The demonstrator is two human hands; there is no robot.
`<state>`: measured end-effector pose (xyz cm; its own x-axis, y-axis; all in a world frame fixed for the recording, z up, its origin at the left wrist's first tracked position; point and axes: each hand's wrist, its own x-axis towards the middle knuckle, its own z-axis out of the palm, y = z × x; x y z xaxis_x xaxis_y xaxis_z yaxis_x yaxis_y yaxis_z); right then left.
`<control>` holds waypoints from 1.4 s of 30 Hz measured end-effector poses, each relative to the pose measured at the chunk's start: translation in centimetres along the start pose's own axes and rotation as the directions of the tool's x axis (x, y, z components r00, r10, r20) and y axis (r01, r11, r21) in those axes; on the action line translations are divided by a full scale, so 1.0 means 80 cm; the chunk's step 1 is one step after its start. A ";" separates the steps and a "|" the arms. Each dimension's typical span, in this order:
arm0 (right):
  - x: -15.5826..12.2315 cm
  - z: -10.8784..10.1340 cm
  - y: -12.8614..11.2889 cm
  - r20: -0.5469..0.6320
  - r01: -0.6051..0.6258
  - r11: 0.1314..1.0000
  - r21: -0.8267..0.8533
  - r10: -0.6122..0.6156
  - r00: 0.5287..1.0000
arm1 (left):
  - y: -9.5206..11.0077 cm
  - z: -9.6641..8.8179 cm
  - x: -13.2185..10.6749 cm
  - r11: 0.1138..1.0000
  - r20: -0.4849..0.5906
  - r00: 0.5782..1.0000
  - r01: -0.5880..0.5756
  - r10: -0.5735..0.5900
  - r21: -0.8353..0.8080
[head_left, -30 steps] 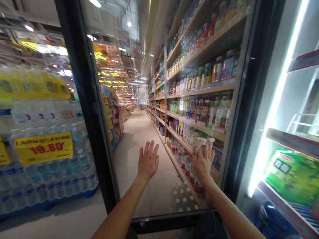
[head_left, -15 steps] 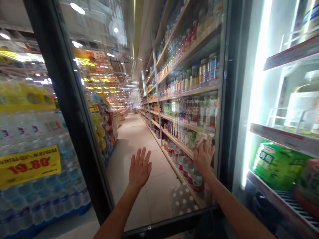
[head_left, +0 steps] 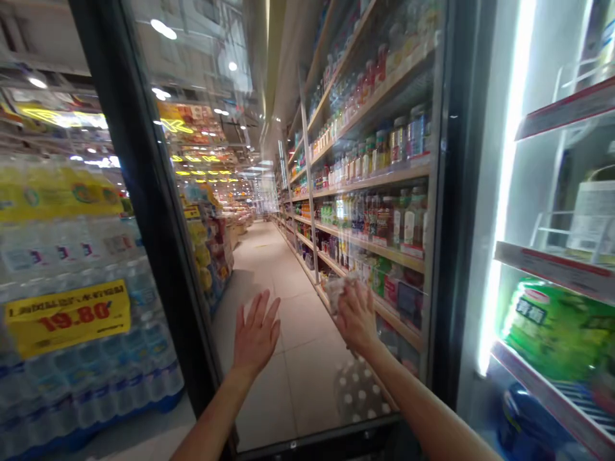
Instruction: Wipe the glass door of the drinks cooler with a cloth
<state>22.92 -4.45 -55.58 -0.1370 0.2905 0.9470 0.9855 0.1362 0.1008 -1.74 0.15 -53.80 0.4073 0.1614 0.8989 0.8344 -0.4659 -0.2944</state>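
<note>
Right grip (head_left: 356, 320) covers pale cloth (head_left: 336, 293) protruding leftward

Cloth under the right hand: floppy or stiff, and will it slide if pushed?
Probably floppy: the cloth looks crumpled around the fingers of the right hand. Likely light, being a small wad. It should slide fairly easily if pushed, since the glass door looks smooth; blur hides its texture.
</note>
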 end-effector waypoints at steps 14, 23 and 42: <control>0.005 0.022 -0.094 0.167 0.498 0.836 0.229 -0.538 0.826 | -0.039 -0.019 -0.030 0.993 0.011 0.995 0.097 -0.098 0.060; 0.077 0.014 -0.069 0.049 0.102 0.991 0.091 -0.107 0.993 | -0.041 -0.019 -0.032 0.991 0.009 0.992 0.126 -0.126 -0.038; 0.085 0.039 -0.165 0.175 0.432 0.839 0.330 -0.505 0.845 | -0.072 -0.038 -0.026 0.972 -0.084 0.971 0.215 -0.223 -0.091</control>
<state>8.64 -1.36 -51.42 -0.6306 0.3428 0.6963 0.7347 0.5526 0.3934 -8.54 -0.16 -52.94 0.1784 0.1879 0.9659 0.8653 -0.4973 -0.0631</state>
